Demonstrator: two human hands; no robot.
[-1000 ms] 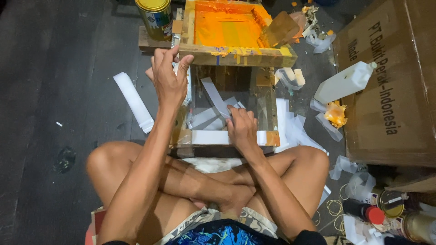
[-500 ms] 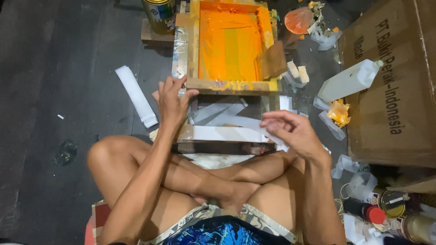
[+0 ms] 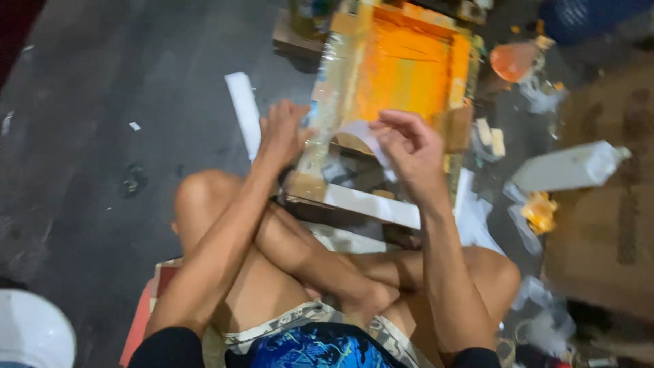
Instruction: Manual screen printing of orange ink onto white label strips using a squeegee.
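— Sitting cross-legged on the floor (image 3: 102, 136), the person has a wooden screen frame (image 3: 392, 75) lying in front of the knees. What is inside it?

— Orange ink covers the mesh within its wooden rim. The picture is blurred, so finer detail is lost.

— And the hands?

— The left hand (image 3: 281, 131) rests with curled fingers against the frame's near left edge. The right hand (image 3: 409, 146) hovers over the near end, fingers pinched on a thin white paper strip (image 3: 364, 133).

— Any containers around?

— A white plastic bottle (image 3: 569, 167) lies on its side to the right, beside a brown cardboard box (image 3: 606, 225); I cannot tell what either holds. A tin can (image 3: 310, 17) stands on a wooden block at the frame's far left corner, its contents hidden. A longer white strip (image 3: 243, 109) lies on the floor, left of the frame.
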